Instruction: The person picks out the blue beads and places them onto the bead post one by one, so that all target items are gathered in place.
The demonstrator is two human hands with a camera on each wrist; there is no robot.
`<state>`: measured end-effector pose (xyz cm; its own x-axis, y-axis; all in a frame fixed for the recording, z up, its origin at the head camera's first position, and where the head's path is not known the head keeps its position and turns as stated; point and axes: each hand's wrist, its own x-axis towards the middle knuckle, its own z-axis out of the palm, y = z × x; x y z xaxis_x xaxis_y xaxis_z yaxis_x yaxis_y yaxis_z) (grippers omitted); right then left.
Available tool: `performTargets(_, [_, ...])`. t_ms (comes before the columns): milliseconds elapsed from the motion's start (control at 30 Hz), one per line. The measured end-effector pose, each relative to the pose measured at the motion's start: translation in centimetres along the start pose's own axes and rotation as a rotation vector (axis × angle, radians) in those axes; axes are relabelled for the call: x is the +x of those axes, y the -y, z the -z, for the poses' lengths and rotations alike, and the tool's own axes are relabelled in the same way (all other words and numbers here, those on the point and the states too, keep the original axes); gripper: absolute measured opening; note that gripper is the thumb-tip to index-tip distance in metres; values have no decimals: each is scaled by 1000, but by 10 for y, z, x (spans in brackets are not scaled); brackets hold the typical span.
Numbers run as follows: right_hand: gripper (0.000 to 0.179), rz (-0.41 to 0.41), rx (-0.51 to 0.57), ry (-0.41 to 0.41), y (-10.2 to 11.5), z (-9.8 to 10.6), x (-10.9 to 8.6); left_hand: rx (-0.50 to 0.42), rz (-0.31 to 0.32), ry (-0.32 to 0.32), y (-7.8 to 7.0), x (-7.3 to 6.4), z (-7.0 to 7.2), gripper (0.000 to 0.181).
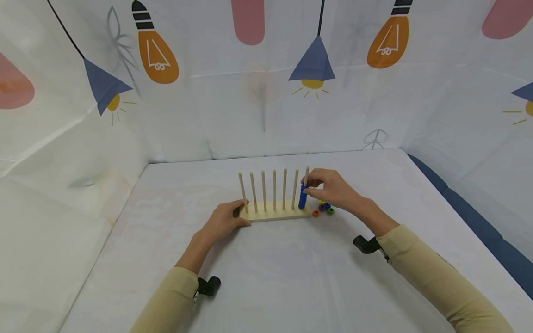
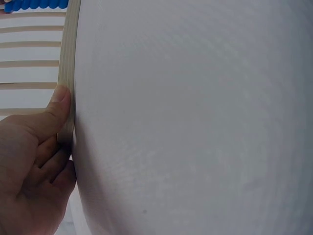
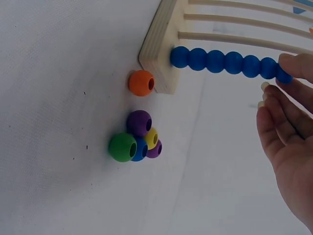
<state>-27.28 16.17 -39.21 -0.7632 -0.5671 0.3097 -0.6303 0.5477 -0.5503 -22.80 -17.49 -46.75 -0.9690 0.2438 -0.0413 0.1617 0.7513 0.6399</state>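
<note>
A wooden peg rack point(image 1: 275, 214), a long base with several upright pegs, stands on the table. At its left end my left hand point(image 1: 222, 219) grips the base, with the thumb along the front face point(image 2: 67, 63). Several blue beads point(image 3: 215, 61) are stacked on the rightmost peg; the other pegs are bare. My right hand point(image 1: 333, 187) pinches the topmost blue bead point(image 3: 284, 76) between thumb and forefinger, on that same peg. In the right wrist view the bead touches or nearly touches the one below it. The other right fingers are bent beside the stack.
Loose beads lie right of the rack: an orange bead point(image 3: 141, 83) near the base corner, and a cluster with a green bead point(image 3: 121, 147), a blue bead point(image 3: 140, 149), a yellow bead point(image 3: 153, 138) and two purple ones. A white cloth point(image 1: 275, 277) covers the table.
</note>
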Motion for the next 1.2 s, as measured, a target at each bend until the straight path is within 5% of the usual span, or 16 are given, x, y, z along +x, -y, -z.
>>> performTargets(1200, [21,-132,-77,81,-32,-4,-27,-1,3,-3,0,0,0,67])
